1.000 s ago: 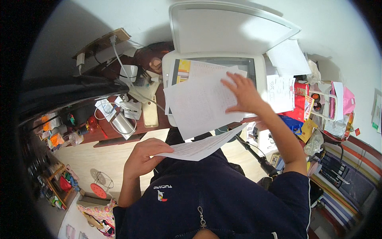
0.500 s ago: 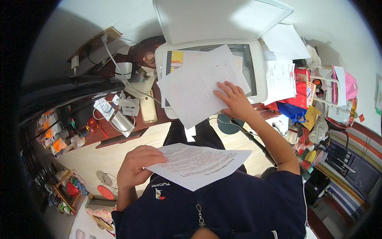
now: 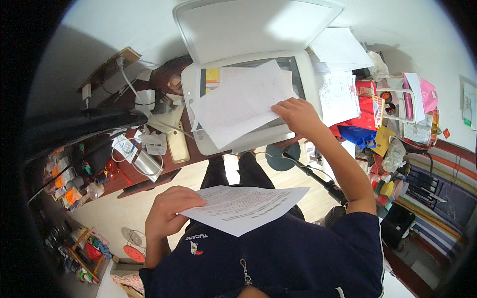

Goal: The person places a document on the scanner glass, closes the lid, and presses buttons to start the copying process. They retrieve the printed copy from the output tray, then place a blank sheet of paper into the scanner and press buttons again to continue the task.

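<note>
My left hand (image 3: 174,207) is closed on the left corner of a printed sheet (image 3: 243,208), which hangs tilted in front of my chest. Across the desk, the scanner-printer (image 3: 314,84) has its lid (image 3: 258,30) raised. A handwritten sheet (image 3: 243,107) lies askew over its glass, with its lower corner reaching past the front edge. My right hand (image 3: 297,115) has its fingertips pressed together on the right edge of this sheet. Beneath it, another paper with a yellow-orange picture (image 3: 212,77) shows at the upper left.
Papers (image 3: 340,97) are piled right of the scanner, beside red bags (image 3: 366,109) and a white rack (image 3: 413,104). On the left lie a phone-shaped pale case (image 3: 178,145), a metal cup (image 3: 147,162) and cables. A dark stand (image 3: 318,179) rises below the desk's front.
My right hand's fingers, spread over the handwritten sheet before, have drawn together at its right edge. That sheet has turned a little. My left hand keeps its hold on the printed sheet.
</note>
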Tool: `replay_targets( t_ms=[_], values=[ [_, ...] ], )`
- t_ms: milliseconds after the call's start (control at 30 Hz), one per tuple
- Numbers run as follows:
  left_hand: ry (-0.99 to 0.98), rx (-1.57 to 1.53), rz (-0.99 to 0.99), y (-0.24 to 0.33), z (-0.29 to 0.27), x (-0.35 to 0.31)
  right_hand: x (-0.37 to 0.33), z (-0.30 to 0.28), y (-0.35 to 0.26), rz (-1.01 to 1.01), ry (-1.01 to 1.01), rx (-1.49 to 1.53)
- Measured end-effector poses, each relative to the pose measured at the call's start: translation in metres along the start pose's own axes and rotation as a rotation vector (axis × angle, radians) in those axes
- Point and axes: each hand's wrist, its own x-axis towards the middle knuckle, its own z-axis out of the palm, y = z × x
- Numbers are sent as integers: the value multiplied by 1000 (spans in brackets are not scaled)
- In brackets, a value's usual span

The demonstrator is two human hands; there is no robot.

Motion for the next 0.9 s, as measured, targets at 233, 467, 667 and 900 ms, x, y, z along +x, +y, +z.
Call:
replay_targets(
  t_ms=[233,467,667,900],
  values=[
    [134,9,12,13,-2,12,-43,-110,65,111,404,-218],
    [407,272,43,40,-14,40,-107,-184,161,623,686,-362],
    [664,541,-29,58,-38,64,-115,-198,231,812,765,-574],
    [495,496,73,55,4,90,-109,-148,263,448,844,-523]
  ],
)
